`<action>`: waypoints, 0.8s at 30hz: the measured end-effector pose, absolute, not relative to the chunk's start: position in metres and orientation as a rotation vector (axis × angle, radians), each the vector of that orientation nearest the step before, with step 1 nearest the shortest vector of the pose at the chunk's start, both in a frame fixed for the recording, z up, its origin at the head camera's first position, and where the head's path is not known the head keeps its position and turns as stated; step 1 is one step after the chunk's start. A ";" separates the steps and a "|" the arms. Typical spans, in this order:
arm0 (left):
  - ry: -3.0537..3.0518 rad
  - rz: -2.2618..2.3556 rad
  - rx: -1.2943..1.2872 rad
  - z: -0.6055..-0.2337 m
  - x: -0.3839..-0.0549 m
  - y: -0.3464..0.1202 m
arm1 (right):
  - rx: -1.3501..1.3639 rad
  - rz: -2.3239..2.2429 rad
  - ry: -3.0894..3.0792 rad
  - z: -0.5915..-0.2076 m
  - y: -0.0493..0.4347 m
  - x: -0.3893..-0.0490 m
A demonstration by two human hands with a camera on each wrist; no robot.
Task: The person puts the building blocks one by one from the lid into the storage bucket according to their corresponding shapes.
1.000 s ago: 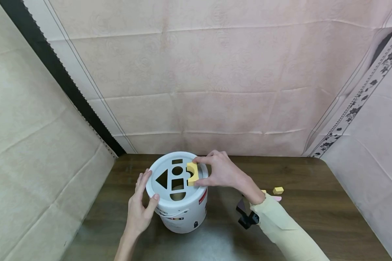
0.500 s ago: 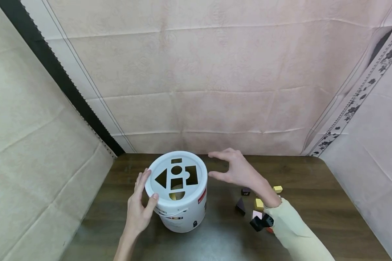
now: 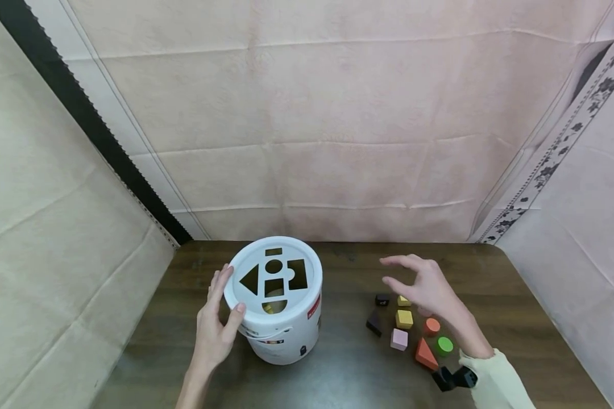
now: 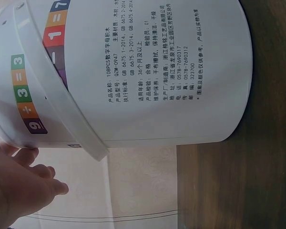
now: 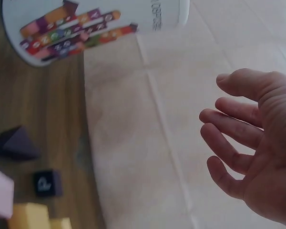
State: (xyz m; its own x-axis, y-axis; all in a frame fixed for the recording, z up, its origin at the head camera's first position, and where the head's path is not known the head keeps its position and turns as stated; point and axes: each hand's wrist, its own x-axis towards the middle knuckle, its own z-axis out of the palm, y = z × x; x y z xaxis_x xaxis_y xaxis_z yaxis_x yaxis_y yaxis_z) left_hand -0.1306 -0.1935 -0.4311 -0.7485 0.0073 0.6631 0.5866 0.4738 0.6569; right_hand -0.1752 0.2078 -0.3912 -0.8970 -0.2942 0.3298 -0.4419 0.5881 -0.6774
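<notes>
A white bucket [image 3: 286, 341] with a pale blue lid [image 3: 251, 258] stands upright on the table. Its lid has several shaped cut-outs, and a bit of yellow shows inside through the half-round one. My left hand [image 3: 216, 324] rests against the near left of the lid's rim, thumb in front, fingers spread behind. Right of the bucket, my right hand [image 3: 430, 287] hovers near the loose blocks, fingers apart and nothing in them. Below it lie a yellow cube [image 3: 404, 319], a pink cube [image 3: 399, 339], an orange-red cylinder [image 3: 432, 326], a green cylinder [image 3: 444, 346] and an orange-red triangular block [image 3: 426, 354].
A black block [image 3: 382, 300] with a letter and a dark triangular block [image 3: 374, 322] lie nearer the bucket. Another yellow block [image 3: 403, 301] lies behind the yellow cube. Cloth-covered walls [image 3: 337, 170] rise behind and beside the wooden table [image 3: 348, 375].
The right hand let go of a yellow notched block at the lid, which dropped through its cut-out, then moved right to the loose blocks. The left hand stayed on the bucket.
</notes>
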 end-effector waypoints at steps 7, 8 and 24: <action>-2.126 -1.285 -0.487 -0.411 -0.121 -0.186 | 0.491 1.338 -2.634 -0.411 0.241 -0.158; -2.131 -1.289 -0.482 -0.408 -0.119 -0.184 | 0.488 1.304 -2.625 -0.414 0.245 -0.156; -2.135 -1.274 -0.485 -0.432 -0.131 -0.195 | 0.378 1.043 -2.530 -0.458 0.295 -0.125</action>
State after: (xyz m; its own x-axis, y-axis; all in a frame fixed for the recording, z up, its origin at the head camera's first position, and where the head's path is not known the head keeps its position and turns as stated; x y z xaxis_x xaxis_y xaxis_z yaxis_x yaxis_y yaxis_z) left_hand -0.1305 -0.1946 -0.4319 -0.7540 0.0065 0.6569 0.5812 0.4728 0.6624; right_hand -0.1255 0.2953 -0.4579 -0.8930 -0.1017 0.4385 -0.3813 0.6887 -0.6167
